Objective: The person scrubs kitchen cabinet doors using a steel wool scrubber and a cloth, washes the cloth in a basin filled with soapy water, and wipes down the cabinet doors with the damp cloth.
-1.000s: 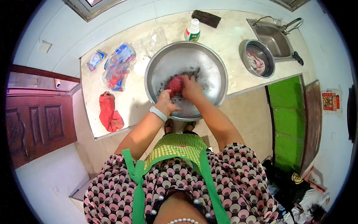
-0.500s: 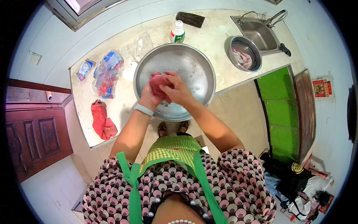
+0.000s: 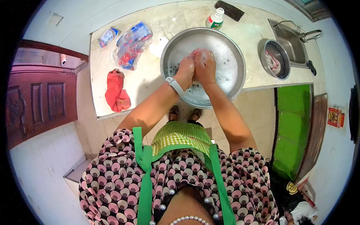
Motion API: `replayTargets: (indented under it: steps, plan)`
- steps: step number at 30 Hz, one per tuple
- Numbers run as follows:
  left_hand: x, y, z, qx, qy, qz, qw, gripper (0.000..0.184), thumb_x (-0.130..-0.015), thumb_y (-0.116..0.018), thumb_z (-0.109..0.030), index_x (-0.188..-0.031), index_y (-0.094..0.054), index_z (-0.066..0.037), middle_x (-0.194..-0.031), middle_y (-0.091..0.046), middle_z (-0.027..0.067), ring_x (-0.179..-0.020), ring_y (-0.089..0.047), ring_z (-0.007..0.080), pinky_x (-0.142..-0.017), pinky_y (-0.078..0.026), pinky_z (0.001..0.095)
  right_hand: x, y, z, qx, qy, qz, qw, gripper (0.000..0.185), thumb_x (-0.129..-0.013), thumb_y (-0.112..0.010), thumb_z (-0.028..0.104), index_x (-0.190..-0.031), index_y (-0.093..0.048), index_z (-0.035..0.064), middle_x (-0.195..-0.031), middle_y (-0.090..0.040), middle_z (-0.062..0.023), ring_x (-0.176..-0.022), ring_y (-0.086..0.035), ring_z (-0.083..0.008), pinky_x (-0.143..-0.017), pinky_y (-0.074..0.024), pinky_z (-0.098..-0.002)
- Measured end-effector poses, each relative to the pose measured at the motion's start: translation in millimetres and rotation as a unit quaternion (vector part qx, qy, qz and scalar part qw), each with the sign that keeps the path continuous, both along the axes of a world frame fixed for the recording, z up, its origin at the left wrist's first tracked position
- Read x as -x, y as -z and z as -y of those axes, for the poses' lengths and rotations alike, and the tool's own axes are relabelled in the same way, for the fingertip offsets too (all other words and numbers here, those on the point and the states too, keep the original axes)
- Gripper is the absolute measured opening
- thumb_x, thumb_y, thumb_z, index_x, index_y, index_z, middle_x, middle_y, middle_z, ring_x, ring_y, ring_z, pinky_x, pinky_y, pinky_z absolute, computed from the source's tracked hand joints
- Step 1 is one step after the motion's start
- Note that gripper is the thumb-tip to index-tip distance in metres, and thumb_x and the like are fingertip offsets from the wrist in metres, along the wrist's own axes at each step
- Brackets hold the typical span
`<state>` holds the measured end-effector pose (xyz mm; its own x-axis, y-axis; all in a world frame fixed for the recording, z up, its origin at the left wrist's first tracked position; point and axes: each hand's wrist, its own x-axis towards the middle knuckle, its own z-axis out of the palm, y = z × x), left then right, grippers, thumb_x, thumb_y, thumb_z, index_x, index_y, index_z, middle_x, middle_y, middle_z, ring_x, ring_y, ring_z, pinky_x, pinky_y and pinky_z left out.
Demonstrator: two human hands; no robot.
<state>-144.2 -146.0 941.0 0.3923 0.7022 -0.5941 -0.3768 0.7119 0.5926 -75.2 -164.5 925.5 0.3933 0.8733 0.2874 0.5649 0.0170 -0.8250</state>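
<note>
A crumpled red cloth (image 3: pixel 200 52) is squeezed between my two hands over the metal basin (image 3: pixel 242 65), wet and partly covered with suds. My left hand (image 3: pixel 184 73), with a white band on its wrist, is closed on the cloth's left side. From the right, my right hand (image 3: pixel 206 70) wraps round it, its fingers pressed near the left ones. Foamy white water (image 3: pixel 224 62) fills the basin beneath. Most of the cloth is hidden by my hands.
Left of the basin lie a red sock (image 3: pixel 117 93), a clear plastic bag (image 3: pixel 135 47) and a small blue-white packet (image 3: pixel 108 36). Behind stand an uncapped bottle (image 3: pixel 215 19) and a dark block (image 3: pixel 230 11). A metal pot (image 3: pixel 286 71) holding pinkish cloth sits by the sink (image 3: pixel 290 45).
My hands have closed more tightly together round the red cloth, which shows less now. White foam covers much more of the basin. The view has shifted, so the counter appears further right and higher.
</note>
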Motion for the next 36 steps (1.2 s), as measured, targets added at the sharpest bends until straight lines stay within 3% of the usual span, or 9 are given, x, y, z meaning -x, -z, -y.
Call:
replayTargets:
  steps: [7, 14, 16, 20, 24, 29, 32, 34, 36]
  plan:
    - [15.7, 2.5, -1.4, -0.154, 0.148, -0.139, 0.967, 0.037, -0.092, -0.030, -0.031, -0.079, -0.053, -0.006, -0.061, -0.054, 0.0062, -0.032, -0.041, 0.0161, -0.027, -0.029, 0.0322, -8.9, 16.6, -4.1, 0.042, 0.003, -0.030, 0.999, 0.033, -0.089, -0.041, 0.027, -0.077, -0.059, 0.0019, -0.070, -0.056, -0.0170, -0.069, -0.054, -0.0356, -0.066, -0.0424, -0.0414]
    - [32.4, 75.5, -6.1, -0.370, 0.161, -0.316, 0.859, 0.035, -0.088, -0.037, -0.027, -0.083, -0.058, 0.000, -0.072, -0.060, 0.0149, -0.063, -0.058, 0.0237, -0.058, -0.048, 0.0336, -27.2, 46.4, -4.3, 0.141, 0.003, -0.191, 0.972, 0.041, -0.089, -0.040, 0.032, -0.076, -0.059, -0.0017, -0.075, -0.060, -0.0222, -0.073, -0.056, -0.0387, -0.067, -0.0432, -0.0421]
    - [41.1, 79.3, -8.1, -0.213, 0.034, -0.330, 0.919, 0.029, -0.084, -0.050, -0.022, -0.099, -0.054, 0.002, -0.090, -0.060, 0.0155, -0.085, -0.057, 0.0239, -0.077, -0.045, 0.0342, -43.2, 50.6, 2.4, 0.181, 0.003, -0.105, 0.978, 0.040, -0.089, -0.041, 0.032, -0.077, -0.059, -0.0014, -0.074, -0.059, -0.0218, -0.074, -0.056, -0.0386, -0.068, -0.0431, -0.0419]
    - [61.8, 79.4, -10.6, -0.142, -0.001, -0.293, 0.946, 0.052, -0.079, -0.055, -0.012, -0.124, -0.033, 0.003, -0.116, -0.048, 0.0166, -0.100, -0.051, 0.0228, -0.084, -0.043, 0.0318, -42.0, 36.9, 28.9, 0.225, -0.076, 0.058, 0.970, 0.025, -0.085, -0.049, 0.024, -0.095, -0.058, 0.0032, -0.086, -0.060, -0.0189, -0.079, -0.057, -0.0352, -0.070, -0.0446, -0.0407]
    - [47.7, 55.5, 0.1, -0.059, -0.001, -0.141, 0.988, 0.056, -0.077, -0.050, -0.003, -0.128, -0.028, 0.000, -0.115, -0.048, 0.0169, -0.101, -0.051, 0.0242, -0.084, -0.045, 0.0340, -23.5, 41.8, 59.4, 0.207, -0.210, 0.291, 0.910, 0.034, -0.077, -0.057, 0.015, -0.108, -0.048, 0.0085, -0.111, -0.053, -0.0151, -0.082, -0.057, -0.0365, -0.071, -0.0475, -0.0450]
    - [44.8, 75.3, 11.6, 0.116, 0.020, -0.057, 0.991, 0.046, -0.078, -0.047, -0.007, -0.124, -0.038, -0.004, -0.115, -0.049, 0.0164, -0.102, -0.051, 0.0266, -0.083, -0.044, 0.0417, -23.6, 68.1, 43.4, 0.312, -0.199, 0.332, 0.868, 0.042, -0.069, -0.059, 0.008, -0.109, -0.047, 0.0041, -0.108, -0.052, -0.0184, -0.085, -0.058, -0.0351, -0.068, -0.0501, -0.0398]
    - [40.3, 53.4, 15.6, 0.201, 0.057, -0.044, 0.977, 0.038, -0.082, -0.044, -0.021, -0.118, -0.045, -0.009, -0.116, -0.051, 0.0136, -0.104, -0.051, 0.0284, -0.090, -0.037, 0.0490, -31.8, 73.4, 31.8, 0.315, -0.236, 0.235, 0.889, 0.032, -0.069, -0.058, 0.005, -0.101, -0.054, 0.0044, -0.095, -0.059, -0.0144, -0.080, -0.060, -0.0265, -0.068, -0.0497, -0.0325]
    - [38.3, 27.2, 12.8, 0.213, 0.066, -0.086, 0.971, 0.038, -0.083, -0.042, -0.032, -0.114, -0.049, -0.011, -0.117, -0.052, 0.0123, -0.106, -0.050, 0.0294, -0.095, -0.030, 0.0523, -32.4, 48.1, 27.4, 0.295, -0.229, -0.330, 0.867, 0.025, -0.070, -0.056, 0.004, -0.095, -0.058, 0.0030, -0.084, -0.060, -0.0071, -0.075, -0.058, -0.0175, -0.071, -0.0471, -0.0275]
    - [42.3, 17.3, 10.5, 0.197, 0.044, -0.032, 0.979, 0.042, -0.084, -0.038, -0.039, -0.113, -0.051, -0.012, -0.119, -0.051, 0.0132, -0.109, -0.048, 0.0300, -0.099, -0.025, 0.0524, -32.4, 4.6, 27.8, 0.287, -0.216, -0.373, 0.855, 0.025, -0.071, -0.056, 0.005, -0.095, -0.058, 0.0017, -0.084, -0.059, -0.0050, -0.075, -0.056, -0.0149, -0.072, -0.0460, -0.0259]
